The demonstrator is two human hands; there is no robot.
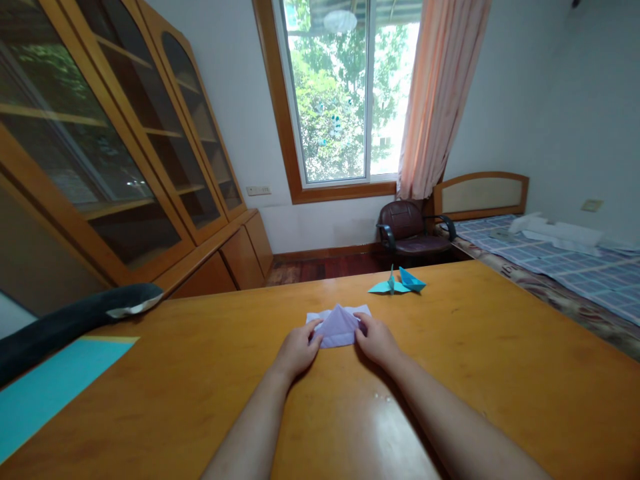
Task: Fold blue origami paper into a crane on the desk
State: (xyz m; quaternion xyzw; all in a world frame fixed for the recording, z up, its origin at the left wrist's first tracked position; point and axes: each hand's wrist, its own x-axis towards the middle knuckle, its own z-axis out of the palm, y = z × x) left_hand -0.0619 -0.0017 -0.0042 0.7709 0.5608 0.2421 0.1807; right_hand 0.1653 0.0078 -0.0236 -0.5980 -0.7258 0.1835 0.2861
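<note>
A folded sheet of purple paper [339, 327] rests on the wooden table, with a pointed peak in its middle and pale flaps spread to both sides. My left hand [299, 347] grips its left edge between thumb and fingers. On the opposite edge, my right hand [376, 339] pinches the paper in the same way. Farther back and to the right stand a light blue paper crane [391, 285] and, right beside it, a blue paper boat [412, 280].
Blue sheets [55, 393] lie at the table's left side, near a dark, long plush-like object [75, 320]. Beyond the table [500, 373] are a brown armchair [410, 227], a bed [560, 253] and a glass-door cabinet [150, 133] at left.
</note>
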